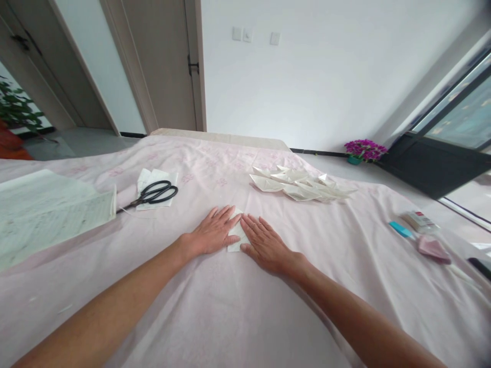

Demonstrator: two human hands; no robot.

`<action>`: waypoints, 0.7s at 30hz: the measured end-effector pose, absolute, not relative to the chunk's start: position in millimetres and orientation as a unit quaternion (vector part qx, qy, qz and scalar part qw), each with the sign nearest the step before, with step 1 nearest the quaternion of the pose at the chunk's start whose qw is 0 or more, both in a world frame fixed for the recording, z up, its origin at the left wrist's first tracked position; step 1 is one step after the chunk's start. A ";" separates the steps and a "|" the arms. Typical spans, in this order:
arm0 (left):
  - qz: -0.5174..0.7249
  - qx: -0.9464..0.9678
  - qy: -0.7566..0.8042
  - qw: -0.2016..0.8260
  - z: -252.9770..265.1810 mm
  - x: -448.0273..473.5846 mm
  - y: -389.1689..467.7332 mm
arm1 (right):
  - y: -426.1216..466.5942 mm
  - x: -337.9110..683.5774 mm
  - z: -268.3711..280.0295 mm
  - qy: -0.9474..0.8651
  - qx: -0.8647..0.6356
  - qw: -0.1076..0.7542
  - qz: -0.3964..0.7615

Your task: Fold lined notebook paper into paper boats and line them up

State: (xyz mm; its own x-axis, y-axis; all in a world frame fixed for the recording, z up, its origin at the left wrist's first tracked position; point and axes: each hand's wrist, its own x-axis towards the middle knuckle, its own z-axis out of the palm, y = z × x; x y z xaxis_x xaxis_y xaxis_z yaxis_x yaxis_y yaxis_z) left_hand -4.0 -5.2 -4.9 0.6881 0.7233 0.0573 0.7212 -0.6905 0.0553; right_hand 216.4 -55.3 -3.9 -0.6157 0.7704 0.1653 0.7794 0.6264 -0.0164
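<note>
A small piece of white paper (pixel 236 231) lies on the pink cloth, mostly covered by my two hands. My left hand (pixel 215 230) rests flat on its left side with the fingers stretched out. On its right side my right hand (pixel 264 244) lies flat too, fingers extended and pointing forward. The fingertips of both hands almost meet near the top of the paper. How the paper is folded underneath is hidden. Beyond my right hand stands a group of folded paper boats (pixel 299 185), several of them set close together.
Black-handled scissors (pixel 156 192) lie on small paper sheets (pixel 158 176) to the left. Large written sheets (pixel 53 209) spread at the far left. At the right are a blue object (pixel 400 229), a packet (pixel 421 222) and a pink item (pixel 433 249). The pink tablecloth (pixel 199 312) has wrinkles.
</note>
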 end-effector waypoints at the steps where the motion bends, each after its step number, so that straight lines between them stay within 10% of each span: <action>1: 0.027 0.916 0.401 0.017 -3.1 -2.9 -6.5 | -51.4 217.7 -3.3 -0.902 -0.424 0.077 -0.029; 21: 0.019 0.930 0.368 0.016 -0.6 -15.3 -52.3 | -30.3 201.9 19.4 -0.774 -0.626 0.091 -0.032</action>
